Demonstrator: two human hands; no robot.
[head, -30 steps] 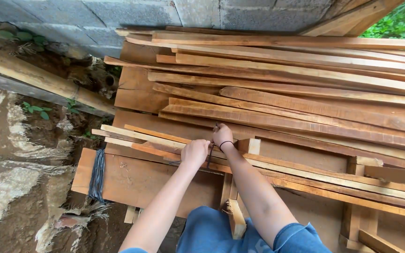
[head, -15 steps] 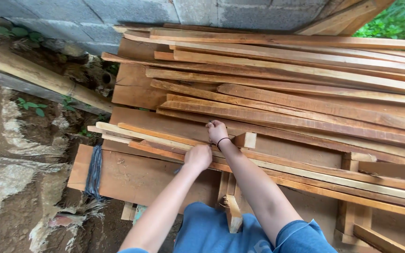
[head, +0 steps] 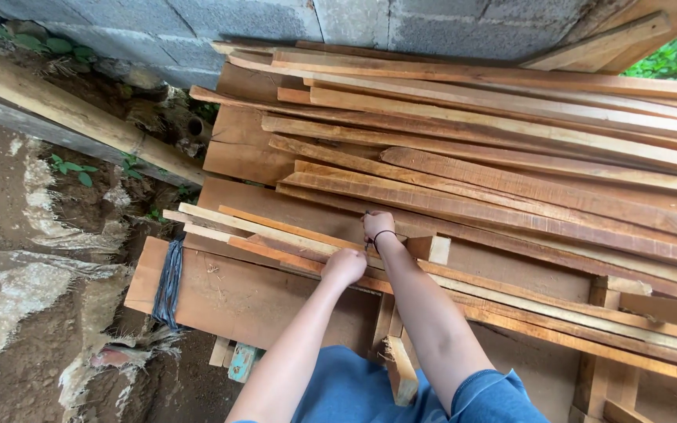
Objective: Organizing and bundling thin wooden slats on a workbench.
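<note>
My left hand (head: 344, 266) is a closed fist resting on a bundle of thin wooden strips (head: 268, 233) that lies across a wide board (head: 237, 298). My right hand (head: 378, 226), with a dark band on its wrist, is closed just beyond it, against the edge of the plank stack (head: 511, 164). A thin dark cord (head: 367, 212) pokes out above the right fingers and seems to run between both hands. How the cord passes under the strips is hidden.
A small wood block (head: 432, 249) sits right of my right wrist. A dark strap (head: 170, 282) wraps the wide board's left end. Grey block wall (head: 197, 31) behind, a long pole (head: 64, 110) and muddy ground (head: 33, 313) at left.
Both hands stay on the same spot of the strip bundle; the left fist has drawn closer to the right hand. The camera has shifted slightly.
</note>
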